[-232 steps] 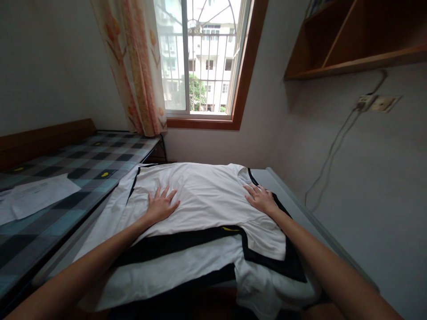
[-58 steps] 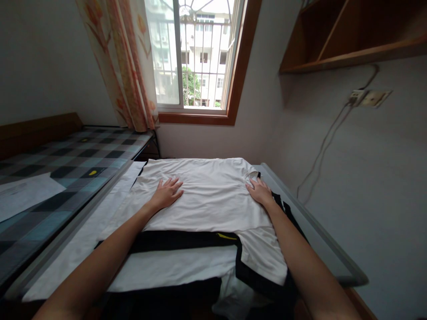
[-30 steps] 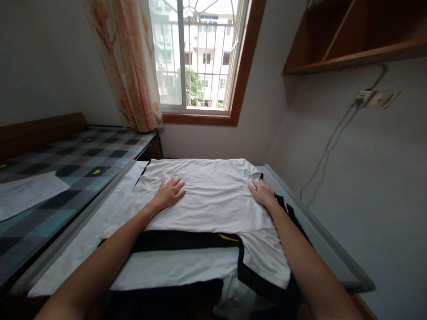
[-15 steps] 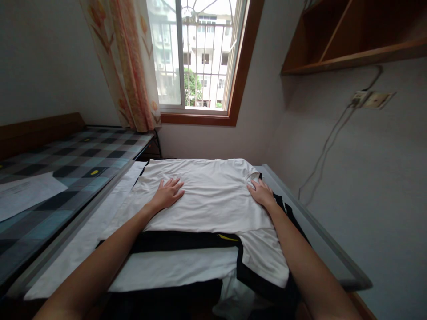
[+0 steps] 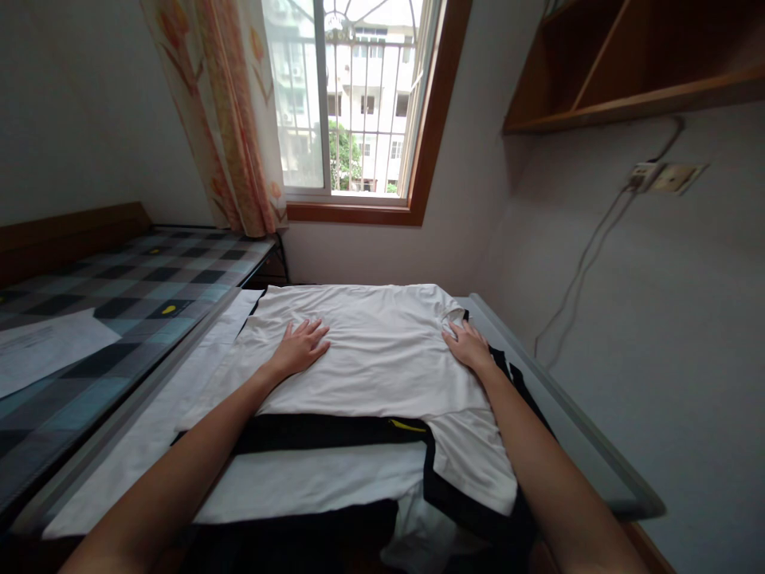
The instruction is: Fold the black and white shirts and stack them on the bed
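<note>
A white T-shirt point(image 5: 376, 351) lies spread out, slightly wrinkled, with one sleeve pointing toward me. On its left part my left hand point(image 5: 300, 347) rests flat, fingers spread. Near the collar at the right, my right hand point(image 5: 466, 344) lies with its fingers apart on the fabric. Under the white T-shirt a black garment point(image 5: 335, 433) with a small yellow mark shows along the near edge. More white cloth point(image 5: 316, 482) and dark cloth are layered below that. All of these lie on a grey-edged table point(image 5: 621, 478).
Left of the table stands a bed with a checked mattress point(image 5: 197, 255) and a sheet of paper point(image 5: 53, 347) on it. A curtain point(image 5: 233, 119) hangs beside the barred window point(image 5: 370, 119). At the right are a wall shelf point(image 5: 633, 100), a socket point(image 5: 645, 177) and a hanging cable point(image 5: 577, 275).
</note>
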Available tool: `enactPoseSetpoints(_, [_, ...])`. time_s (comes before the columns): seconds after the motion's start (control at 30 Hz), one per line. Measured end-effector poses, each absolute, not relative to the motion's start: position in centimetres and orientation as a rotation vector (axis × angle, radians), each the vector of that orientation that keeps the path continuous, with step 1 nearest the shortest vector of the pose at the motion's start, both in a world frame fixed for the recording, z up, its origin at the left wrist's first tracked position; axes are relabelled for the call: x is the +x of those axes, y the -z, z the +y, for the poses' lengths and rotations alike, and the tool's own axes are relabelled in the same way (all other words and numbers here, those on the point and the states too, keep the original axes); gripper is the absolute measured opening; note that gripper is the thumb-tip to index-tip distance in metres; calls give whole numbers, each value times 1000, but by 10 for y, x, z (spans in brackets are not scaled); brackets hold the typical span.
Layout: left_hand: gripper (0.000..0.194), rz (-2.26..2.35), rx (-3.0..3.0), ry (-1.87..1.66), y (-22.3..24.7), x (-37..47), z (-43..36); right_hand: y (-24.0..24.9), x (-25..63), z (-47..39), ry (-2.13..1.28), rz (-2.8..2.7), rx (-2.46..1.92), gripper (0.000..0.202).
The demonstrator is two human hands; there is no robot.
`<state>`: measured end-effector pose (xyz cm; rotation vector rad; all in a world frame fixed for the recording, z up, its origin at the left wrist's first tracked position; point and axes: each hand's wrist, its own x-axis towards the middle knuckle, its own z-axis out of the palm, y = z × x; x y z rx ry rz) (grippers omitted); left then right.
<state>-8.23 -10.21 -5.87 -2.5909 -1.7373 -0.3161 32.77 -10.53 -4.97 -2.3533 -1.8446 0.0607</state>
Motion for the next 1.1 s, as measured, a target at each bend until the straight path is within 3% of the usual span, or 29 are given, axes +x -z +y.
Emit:
enactPoseSetpoints(0.2, [51,-1728,-2590,341,58,-82,-102,51,327,-106,-88,-1838,-2358,58])
enactPoseSetpoints(0.4, [49,-1688,-2312,715,54,-84,-100,54,327,-103,130,-1651,-2284,59])
enactPoseSetpoints(0.5, [51,-1691,-2481,545,59,-86,-97,54,326,-101,244,-1720,-2153,60])
enactPoseSetpoints(0.63, [52,-1684,-2624,333,64,-86,-97,59,323,-100,119,-1988,-2103,59])
enactPoseSetpoints(1.1, [52,-1698,-2606,328,60,-83,-99,61,323,-100,-18,-2082,-2167,58])
